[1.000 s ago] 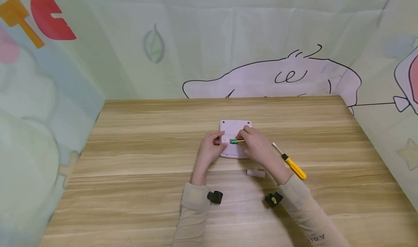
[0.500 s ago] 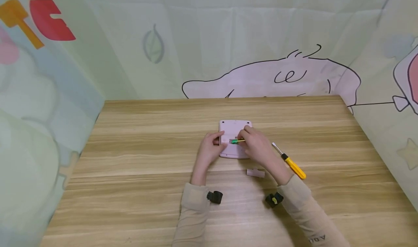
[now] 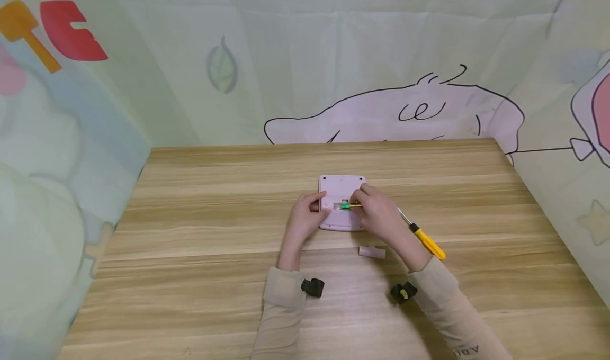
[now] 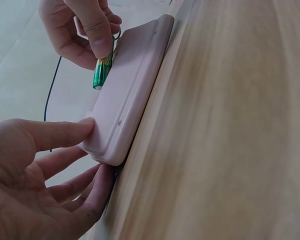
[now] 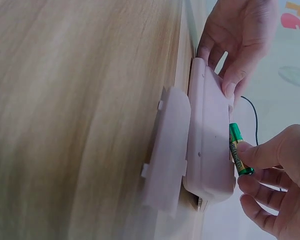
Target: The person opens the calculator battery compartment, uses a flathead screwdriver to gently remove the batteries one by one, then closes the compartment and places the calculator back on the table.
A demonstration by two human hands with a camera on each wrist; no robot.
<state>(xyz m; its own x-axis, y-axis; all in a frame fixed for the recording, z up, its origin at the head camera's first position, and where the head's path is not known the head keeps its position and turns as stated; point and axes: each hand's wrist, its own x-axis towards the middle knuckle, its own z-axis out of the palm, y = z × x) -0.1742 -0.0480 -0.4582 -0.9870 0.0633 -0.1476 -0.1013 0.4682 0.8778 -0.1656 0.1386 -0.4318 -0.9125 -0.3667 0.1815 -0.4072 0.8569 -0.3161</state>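
A pink flat device (image 3: 341, 189), apparently a calculator, lies back side up on the table, with an uncovered battery slot in its back. My left hand (image 3: 306, 215) grips its left edge, thumb (image 4: 65, 135) on top and fingers (image 4: 92, 200) at the side and below. Between thumb and fingers, my right hand (image 3: 377, 209) pinches a green and gold battery (image 5: 236, 145) just over the slot. In the head view the battery's green end points left, and the fingers hide its other end. The pink battery cover (image 5: 169, 145) lies apart, in front of the device.
A screwdriver (image 3: 424, 236) with a yellow and black handle lies right of the device, by my right forearm. The wooden table (image 3: 200, 206) meets a cartoon-printed cloth wall (image 3: 295, 58) at its back edge.
My right hand has shifted slightly to the right with the battery, showing more of the slot's left end. The left hand still holds the device; cover and screwdriver lie as before.
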